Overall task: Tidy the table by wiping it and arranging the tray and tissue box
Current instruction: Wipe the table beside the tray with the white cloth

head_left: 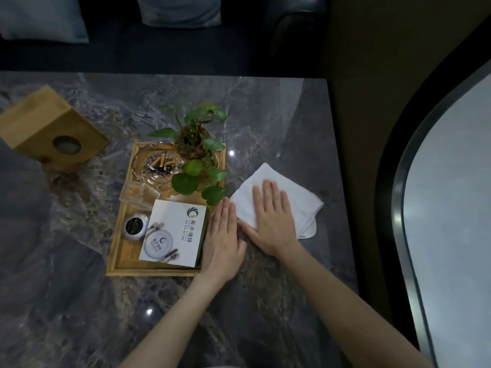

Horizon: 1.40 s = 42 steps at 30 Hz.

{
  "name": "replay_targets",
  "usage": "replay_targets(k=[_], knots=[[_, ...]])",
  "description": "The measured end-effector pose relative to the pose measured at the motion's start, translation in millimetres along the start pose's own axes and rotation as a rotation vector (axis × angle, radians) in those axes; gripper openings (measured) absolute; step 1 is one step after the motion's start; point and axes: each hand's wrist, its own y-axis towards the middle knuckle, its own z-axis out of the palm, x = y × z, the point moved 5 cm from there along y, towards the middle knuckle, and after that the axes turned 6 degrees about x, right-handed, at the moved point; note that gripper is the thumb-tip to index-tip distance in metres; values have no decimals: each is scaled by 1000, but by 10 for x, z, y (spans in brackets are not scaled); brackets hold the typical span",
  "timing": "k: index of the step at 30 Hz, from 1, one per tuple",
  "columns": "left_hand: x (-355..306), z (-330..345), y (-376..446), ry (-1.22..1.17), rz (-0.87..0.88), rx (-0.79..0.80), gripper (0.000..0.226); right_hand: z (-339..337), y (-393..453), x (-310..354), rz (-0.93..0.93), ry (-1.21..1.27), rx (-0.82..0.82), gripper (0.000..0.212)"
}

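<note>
A wooden tray (121,261) lies mid-table on the grey marble table (66,301). It holds a glass ashtray (156,166) with cigarette butts, a small potted plant (196,144), a white napkin box (175,235), a round silver item (135,226) and a clear toothpick holder (138,193). My left hand (221,243) lies flat against the tray's right edge. My right hand (271,221) presses flat on a folded white cloth (300,205) just right of the tray. A wooden tissue box (50,128) stands tilted at the far left.
A dark sofa (186,49) with pale cushions (42,19) runs along the table's far side. The table's right edge (337,181) borders a dark gap, beyond which curves a pale surface (451,208) with a black rim.
</note>
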Motion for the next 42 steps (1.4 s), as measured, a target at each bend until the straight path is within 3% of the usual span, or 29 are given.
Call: replay_targets(k=[5,22,30,42], knots=[[-12,-17,-10,48,-8,14,71,-91,241,-180,1,-26,1,99],[-10,-23,18,56,-18,38,71,-446,1030,-732,163,-13,-30,93],[-39,-84,-6,-91,-1,-28,68,-313,787,-324,-5,-30,-11,85],[-54,-112,-62,-179,-1,-3,69,-19,172,63,-177,-75,52,78]])
